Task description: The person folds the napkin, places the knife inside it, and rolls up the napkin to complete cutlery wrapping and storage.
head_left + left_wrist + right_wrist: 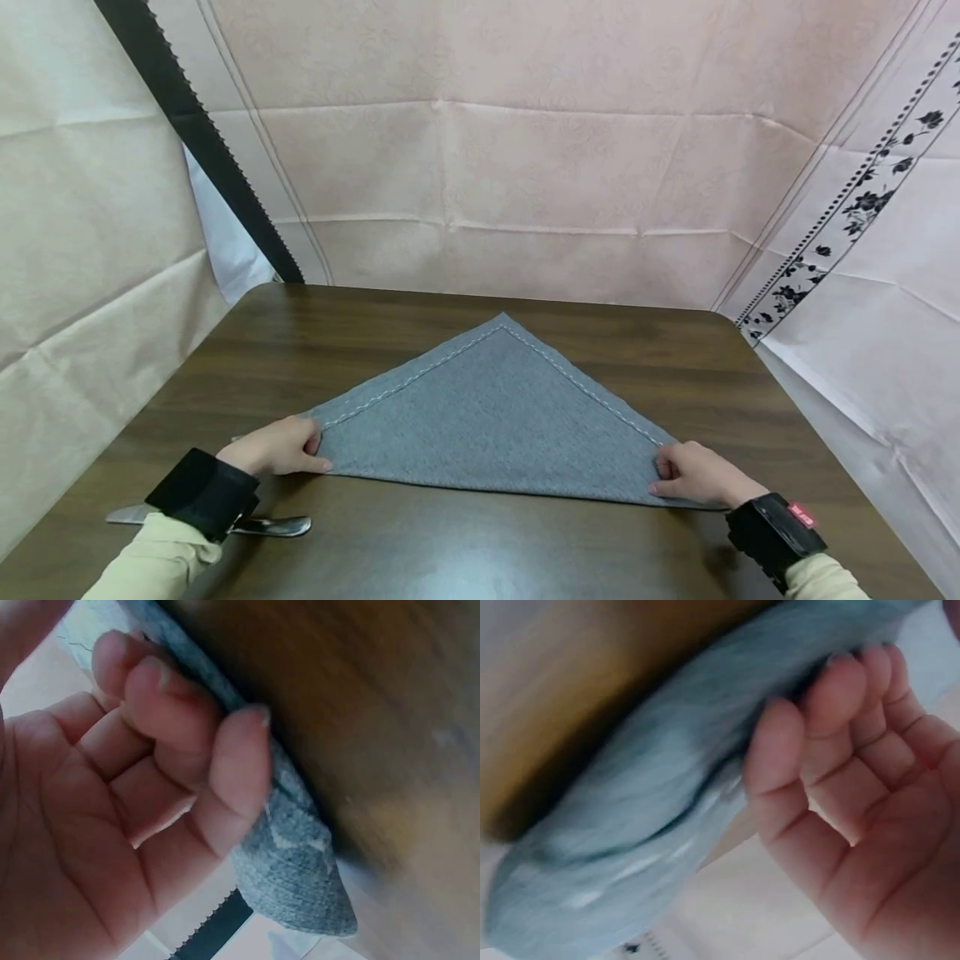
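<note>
A blue-grey cloth napkin [487,417] with a white stitched border is folded into a triangle on the table, its point away from me and its long fold towards me. My left hand [281,446] grips its left corner, thumb along the near edge. In the left wrist view the curled fingers [240,769] lie against the cloth [296,877], whose rounded end sticks out past them. At the right corner my right hand [697,473] pinches the napkin between thumb and fingers. The cloth [652,780] bulges in soft folds beside those fingertips [776,727] in the right wrist view.
A metal table knife [277,527] lies beneath my left forearm, partly hidden by the wrist strap [202,493]. The brown wooden table [450,550] has rounded far corners. Pale hanging cloths [525,167] surround its far side and both flanks.
</note>
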`<state>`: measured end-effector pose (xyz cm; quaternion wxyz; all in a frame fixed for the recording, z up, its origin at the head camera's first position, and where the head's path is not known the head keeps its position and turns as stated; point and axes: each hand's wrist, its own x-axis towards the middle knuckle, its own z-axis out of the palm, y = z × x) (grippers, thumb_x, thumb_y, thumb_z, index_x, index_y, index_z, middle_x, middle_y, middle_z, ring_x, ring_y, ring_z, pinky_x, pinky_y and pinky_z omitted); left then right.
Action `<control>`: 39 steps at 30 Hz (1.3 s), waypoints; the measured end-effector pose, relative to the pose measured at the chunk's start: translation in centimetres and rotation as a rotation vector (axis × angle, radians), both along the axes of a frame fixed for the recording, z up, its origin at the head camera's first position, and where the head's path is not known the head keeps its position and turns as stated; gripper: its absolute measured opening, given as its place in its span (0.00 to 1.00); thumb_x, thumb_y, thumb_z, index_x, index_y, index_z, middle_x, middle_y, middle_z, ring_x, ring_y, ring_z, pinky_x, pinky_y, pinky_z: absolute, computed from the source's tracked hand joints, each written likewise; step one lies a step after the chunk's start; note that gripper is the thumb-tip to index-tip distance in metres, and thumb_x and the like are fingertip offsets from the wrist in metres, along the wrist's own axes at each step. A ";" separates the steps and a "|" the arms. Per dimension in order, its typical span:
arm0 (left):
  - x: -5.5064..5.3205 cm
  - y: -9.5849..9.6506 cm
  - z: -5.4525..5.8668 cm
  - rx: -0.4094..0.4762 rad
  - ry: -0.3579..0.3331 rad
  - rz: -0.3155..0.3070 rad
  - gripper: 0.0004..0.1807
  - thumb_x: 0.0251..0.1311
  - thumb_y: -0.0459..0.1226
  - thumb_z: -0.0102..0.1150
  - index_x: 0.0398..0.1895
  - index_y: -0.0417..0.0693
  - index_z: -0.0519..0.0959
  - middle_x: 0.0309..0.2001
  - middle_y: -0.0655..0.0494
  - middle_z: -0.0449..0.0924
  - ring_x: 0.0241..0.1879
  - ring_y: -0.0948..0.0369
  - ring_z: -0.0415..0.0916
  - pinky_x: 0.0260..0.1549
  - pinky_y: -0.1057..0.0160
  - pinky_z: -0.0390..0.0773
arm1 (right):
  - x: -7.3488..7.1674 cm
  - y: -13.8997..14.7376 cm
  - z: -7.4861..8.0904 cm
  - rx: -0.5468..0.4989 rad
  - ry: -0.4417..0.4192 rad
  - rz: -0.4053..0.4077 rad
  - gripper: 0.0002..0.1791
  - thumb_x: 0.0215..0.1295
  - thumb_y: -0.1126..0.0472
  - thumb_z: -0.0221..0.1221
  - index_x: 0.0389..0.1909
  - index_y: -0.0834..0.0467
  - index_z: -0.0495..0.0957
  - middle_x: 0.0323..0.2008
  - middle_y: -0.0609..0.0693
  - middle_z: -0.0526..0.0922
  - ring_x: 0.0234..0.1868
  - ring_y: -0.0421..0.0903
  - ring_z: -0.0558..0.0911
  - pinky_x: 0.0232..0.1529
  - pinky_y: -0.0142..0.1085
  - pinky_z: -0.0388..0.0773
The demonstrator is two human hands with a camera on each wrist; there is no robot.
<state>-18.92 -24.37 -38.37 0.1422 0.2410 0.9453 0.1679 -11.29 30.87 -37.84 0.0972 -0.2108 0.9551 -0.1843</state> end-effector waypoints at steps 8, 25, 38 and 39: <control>2.0 -1.1 1.0 0.037 0.069 -0.088 0.13 0.54 0.41 0.63 0.20 0.51 0.68 0.17 0.64 0.61 0.18 0.69 0.57 0.19 0.69 0.58 | -0.8 -6.3 0.0 -0.030 0.084 0.207 0.13 0.49 0.74 0.55 0.20 0.52 0.68 0.17 0.35 0.62 0.19 0.31 0.61 0.21 0.27 0.61; 4.6 -7.8 -0.1 -0.079 0.008 -0.048 0.19 0.34 0.20 0.53 0.25 0.52 0.68 0.22 0.60 0.59 0.22 0.66 0.55 0.21 0.64 0.56 | -2.2 -12.0 0.1 -0.026 0.032 0.268 0.12 0.59 0.62 0.60 0.21 0.52 0.67 0.16 0.36 0.62 0.19 0.31 0.61 0.21 0.26 0.59; 5.3 -7.7 -0.1 -0.163 -0.078 0.039 0.15 0.32 0.26 0.61 0.17 0.53 0.68 0.22 0.59 0.63 0.20 0.62 0.58 0.19 0.63 0.57 | -2.2 -11.8 -0.2 -0.053 0.021 0.260 0.14 0.60 0.60 0.59 0.20 0.52 0.65 0.16 0.36 0.60 0.18 0.31 0.59 0.21 0.26 0.56; 5.3 -7.7 -0.1 -0.153 -0.070 0.029 0.15 0.32 0.26 0.60 0.17 0.54 0.68 0.20 0.60 0.63 0.19 0.63 0.57 0.18 0.63 0.56 | -2.1 -11.8 -0.2 -0.056 0.024 0.261 0.14 0.60 0.60 0.59 0.20 0.52 0.65 0.16 0.36 0.60 0.18 0.31 0.59 0.21 0.26 0.56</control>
